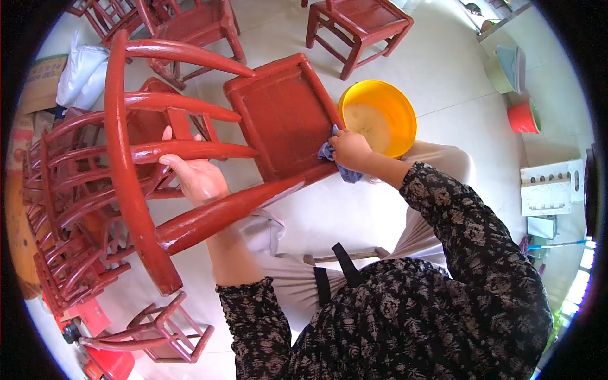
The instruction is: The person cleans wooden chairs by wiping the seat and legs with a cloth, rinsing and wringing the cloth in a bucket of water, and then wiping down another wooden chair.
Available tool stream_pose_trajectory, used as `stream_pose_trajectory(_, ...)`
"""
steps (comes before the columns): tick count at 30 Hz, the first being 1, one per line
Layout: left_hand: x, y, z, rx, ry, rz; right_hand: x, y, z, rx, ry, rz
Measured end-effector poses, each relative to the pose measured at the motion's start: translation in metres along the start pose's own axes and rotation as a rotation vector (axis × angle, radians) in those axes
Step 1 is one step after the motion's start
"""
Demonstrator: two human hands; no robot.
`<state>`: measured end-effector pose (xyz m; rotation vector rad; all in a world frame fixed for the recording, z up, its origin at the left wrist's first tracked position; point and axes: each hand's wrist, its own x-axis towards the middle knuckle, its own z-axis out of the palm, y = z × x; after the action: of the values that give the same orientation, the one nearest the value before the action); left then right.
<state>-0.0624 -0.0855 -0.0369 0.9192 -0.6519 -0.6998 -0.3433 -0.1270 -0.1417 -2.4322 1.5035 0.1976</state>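
A red wooden chair (288, 120) is tipped before me, its curved back slats toward the left and its seat toward the middle. My left hand (199, 177) is wrapped round one of the back slats, thumb on the near side and fingertips showing past the other edge. In my right hand (351, 152) is a bunched blue-grey cloth (325, 152), pressed against the near right corner of the seat. Right beside that corner stands a yellow bucket (405, 117) with cloudy liquid at its bottom.
Several red chairs (82, 209) are crowded at the left, and another chair (364, 25) stands at the top. A small chair (168, 332) is at the lower left. A white plastic bag (82, 69) sits upper left; a red container (523, 118) and white crate (551, 190) are at the right.
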Motion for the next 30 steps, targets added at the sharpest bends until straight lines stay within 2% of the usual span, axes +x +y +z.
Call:
stream_pose_trajectory(1,0.001,0.0,-0.001,0.008,0.0,-0.002,0.002,0.001,0.002,-0.03,0.069,-0.104)
stream_pose_trajectory(2,0.001,0.0,-0.001,0.009,-0.001,-0.004,0.008,0.004,0.005,-0.029,0.068,-0.102)
stream_pose_trajectory(4,0.002,-0.002,-0.001,-0.014,-0.005,0.02,0.024,0.008,0.012,0.023,0.243,-0.096)
stream_pose_trajectory(8,0.003,-0.005,-0.004,-0.048,-0.028,-0.001,0.027,0.002,0.01,0.073,0.353,0.008)
stream_pose_trajectory(11,0.004,-0.008,-0.01,-0.072,-0.059,-0.013,-0.009,0.003,0.007,0.096,0.251,-0.036)
stream_pose_trajectory(16,0.002,-0.008,-0.009,-0.084,-0.067,0.011,-0.044,-0.004,0.026,0.131,0.363,0.016)
stream_pose_trajectory(20,0.003,-0.009,-0.011,-0.099,-0.048,-0.012,-0.029,-0.015,0.033,0.089,0.387,0.006)
stream_pose_trajectory(22,0.003,-0.011,-0.011,-0.091,-0.056,-0.002,-0.015,-0.012,0.03,0.079,0.362,-0.077)
stream_pose_trajectory(26,0.002,-0.008,-0.009,-0.055,-0.061,0.016,0.039,0.001,0.02,0.026,0.384,0.019)
stream_pose_trajectory(30,0.006,-0.011,-0.012,-0.067,-0.062,0.015,0.069,0.004,0.011,-0.008,0.467,-0.041)
